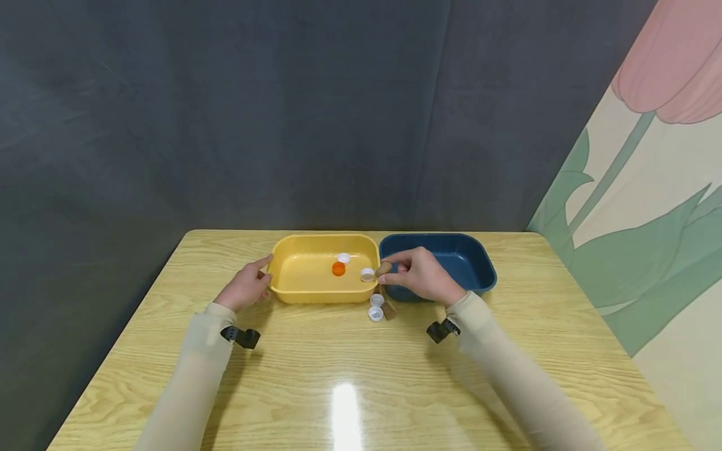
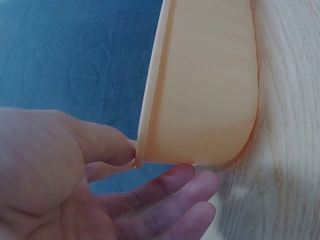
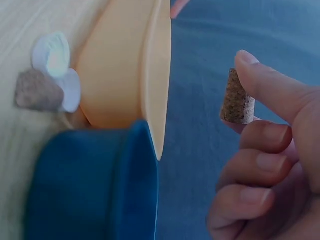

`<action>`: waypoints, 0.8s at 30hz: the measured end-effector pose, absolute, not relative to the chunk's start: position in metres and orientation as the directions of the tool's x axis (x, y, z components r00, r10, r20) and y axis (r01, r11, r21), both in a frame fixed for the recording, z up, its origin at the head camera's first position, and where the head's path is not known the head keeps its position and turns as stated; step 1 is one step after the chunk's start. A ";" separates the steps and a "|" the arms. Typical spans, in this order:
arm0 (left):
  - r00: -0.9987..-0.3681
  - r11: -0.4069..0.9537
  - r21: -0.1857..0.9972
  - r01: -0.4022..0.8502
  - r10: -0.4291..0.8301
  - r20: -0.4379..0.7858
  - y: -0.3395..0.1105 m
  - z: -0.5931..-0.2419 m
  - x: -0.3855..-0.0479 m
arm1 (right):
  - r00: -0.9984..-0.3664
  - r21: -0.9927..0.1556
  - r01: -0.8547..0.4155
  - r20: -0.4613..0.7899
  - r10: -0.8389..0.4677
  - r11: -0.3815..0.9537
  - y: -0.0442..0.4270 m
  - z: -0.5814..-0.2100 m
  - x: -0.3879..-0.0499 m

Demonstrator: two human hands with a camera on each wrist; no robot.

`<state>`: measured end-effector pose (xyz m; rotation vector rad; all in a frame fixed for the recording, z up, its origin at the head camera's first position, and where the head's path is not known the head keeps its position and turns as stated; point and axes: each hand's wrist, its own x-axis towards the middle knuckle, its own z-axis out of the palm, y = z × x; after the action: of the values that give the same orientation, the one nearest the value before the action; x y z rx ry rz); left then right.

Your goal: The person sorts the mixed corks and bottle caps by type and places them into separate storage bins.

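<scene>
My left hand is at the left end of a yellow plastic basin. Its thumb and index finger pinch the rim, and the other fingers lie loosely by the outer wall. Between thumb and fingers, my right hand holds a tapered cork stopper above where the basin meets a blue basin. Inside the yellow basin are an orange bottle cap, a white cap and another white cap near the right wall.
In front of the basins, two white caps lie on the wooden table beside another cork stopper. A dark curtain hangs behind the table. At the right is a wall with a painted tulip.
</scene>
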<state>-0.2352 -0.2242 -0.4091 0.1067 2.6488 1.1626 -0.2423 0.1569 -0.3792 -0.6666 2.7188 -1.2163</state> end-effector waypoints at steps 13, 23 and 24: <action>-0.967 0.685 0.727 -0.045 0.152 -0.204 -0.222 -0.405 -0.233 | -0.948 -0.724 -0.229 0.016 -0.316 0.650 0.185 -0.369 -0.278; -0.967 0.683 0.730 -0.038 0.159 -0.200 -0.222 -0.405 -0.234 | -0.966 -0.693 -0.155 -0.043 -0.256 0.704 0.202 -0.378 -0.310; -0.967 0.683 0.729 -0.039 0.159 -0.200 -0.222 -0.405 -0.233 | -0.965 -0.686 -0.154 -0.049 -0.256 0.711 0.203 -0.379 -0.312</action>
<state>-0.2335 -0.2221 -0.4049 0.0962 2.6488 1.1560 -0.3115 0.2031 -0.3785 -0.3345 2.7743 -1.0928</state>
